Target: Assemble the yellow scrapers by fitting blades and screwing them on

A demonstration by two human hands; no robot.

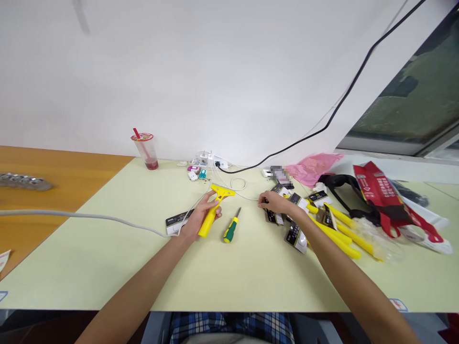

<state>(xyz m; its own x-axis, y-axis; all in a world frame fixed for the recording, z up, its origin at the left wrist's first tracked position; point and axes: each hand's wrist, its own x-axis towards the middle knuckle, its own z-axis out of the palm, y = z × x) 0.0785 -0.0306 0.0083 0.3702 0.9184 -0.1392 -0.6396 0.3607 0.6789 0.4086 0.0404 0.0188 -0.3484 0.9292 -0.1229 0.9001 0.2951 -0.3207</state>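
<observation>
My left hand (199, 217) is shut around the handle of a yellow scraper (211, 217), whose wide head points away from me. A thin white cable (190, 217) runs past that hand. Just right of it, a green-and-yellow screwdriver (231, 229) lies on the pale green table (251, 282), touching neither hand. My right hand (274, 203) rests with curled fingers at the edge of a pile of carded yellow-handled tools (333, 234). Its fingertips are close to a black-and-white packaging card (273, 215), and I cannot tell whether they hold anything.
A plastic cup with a red straw (146, 152) and a power strip with chargers (210, 162) stand at the back. Red and pink bags (380, 191) lie at right. A grey cable (82, 217) crosses the wooden table (53, 210) at left.
</observation>
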